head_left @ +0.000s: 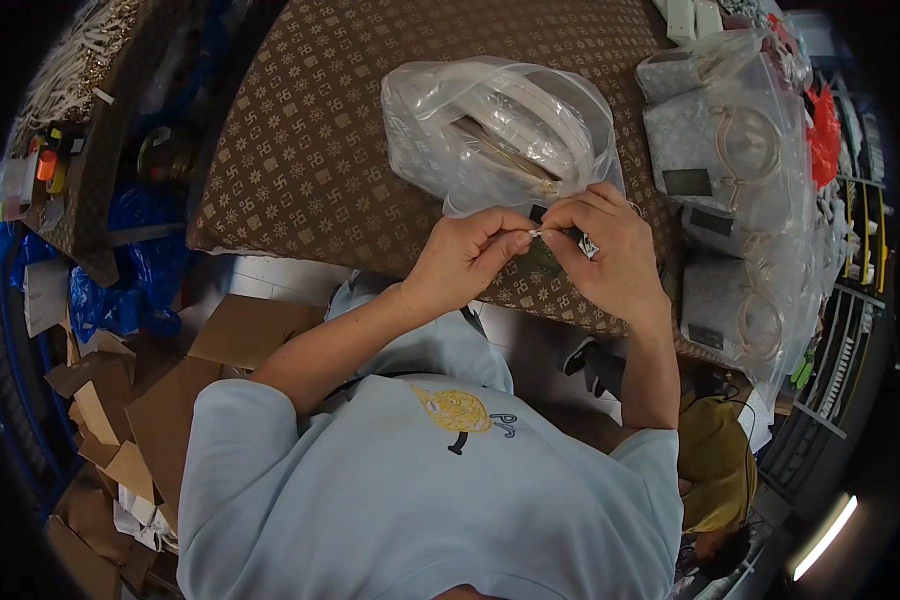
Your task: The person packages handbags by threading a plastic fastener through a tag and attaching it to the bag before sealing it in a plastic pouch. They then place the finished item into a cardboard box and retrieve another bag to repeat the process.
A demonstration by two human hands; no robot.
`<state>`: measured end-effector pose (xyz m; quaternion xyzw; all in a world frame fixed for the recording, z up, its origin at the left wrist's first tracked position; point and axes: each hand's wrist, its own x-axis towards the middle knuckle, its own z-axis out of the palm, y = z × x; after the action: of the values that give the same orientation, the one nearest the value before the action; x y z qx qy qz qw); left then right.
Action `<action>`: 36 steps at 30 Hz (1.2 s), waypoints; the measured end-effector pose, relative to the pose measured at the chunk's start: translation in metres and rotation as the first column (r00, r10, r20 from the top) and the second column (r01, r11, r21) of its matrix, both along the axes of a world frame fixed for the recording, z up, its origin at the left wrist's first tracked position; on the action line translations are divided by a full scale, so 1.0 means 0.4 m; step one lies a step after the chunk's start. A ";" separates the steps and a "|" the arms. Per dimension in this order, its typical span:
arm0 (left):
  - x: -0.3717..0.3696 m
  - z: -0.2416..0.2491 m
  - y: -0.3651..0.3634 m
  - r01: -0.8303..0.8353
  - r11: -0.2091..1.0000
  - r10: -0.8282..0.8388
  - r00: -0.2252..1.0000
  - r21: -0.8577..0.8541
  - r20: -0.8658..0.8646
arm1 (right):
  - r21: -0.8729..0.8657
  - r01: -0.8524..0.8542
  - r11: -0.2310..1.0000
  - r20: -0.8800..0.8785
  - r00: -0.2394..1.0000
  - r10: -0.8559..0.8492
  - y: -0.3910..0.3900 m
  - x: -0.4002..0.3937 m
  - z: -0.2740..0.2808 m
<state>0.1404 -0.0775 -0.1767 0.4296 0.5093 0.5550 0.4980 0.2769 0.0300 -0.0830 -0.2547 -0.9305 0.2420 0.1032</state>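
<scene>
My left hand point(468, 254) is closed in a pinch at the near edge of the brown patterned table cover point(310, 130). Facing it, my right hand point(607, 250) pinches too, and the fingertips of both almost meet. Between them is a small whitish piece point(536, 233), too small to make out. A dark and silvery bit shows beside my right fingers. Just beyond my hands lies a clear plastic bag point(420, 125) with pale, curved, plastic-wrapped items inside.
Bagged items with dark labels point(715, 150) line the right side of the table. Open cardboard boxes point(255, 328) and blue plastic bags point(130, 290) are at left. A person in a mustard top point(718, 465) is at lower right.
</scene>
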 end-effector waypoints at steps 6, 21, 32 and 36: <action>-0.004 0.022 0.002 -0.037 0.997 0.049 0.985 0.073 -0.167 | 0.042 0.026 0.999 0.007 1.000 -0.027 -0.007 0.003 -0.003; -0.001 0.022 0.012 -0.056 0.986 0.109 0.930 0.157 -0.350 | 0.100 -0.046 0.994 0.002 0.999 0.046 0.004 0.006 -0.009; -0.012 0.020 0.021 0.019 0.998 -0.007 0.976 -0.054 0.218 | 0.207 -0.084 0.975 -0.119 0.987 0.111 -0.020 0.013 -0.012; -0.003 0.010 0.021 -0.021 0.999 0.034 0.918 -0.036 0.396 | 0.200 -0.124 0.972 -0.105 0.983 0.147 -0.028 0.015 -0.023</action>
<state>0.1393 -0.0690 -0.1726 0.2935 0.4124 0.6294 0.5896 0.2830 0.0189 -0.0924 -0.1644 -0.9570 0.1719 0.1661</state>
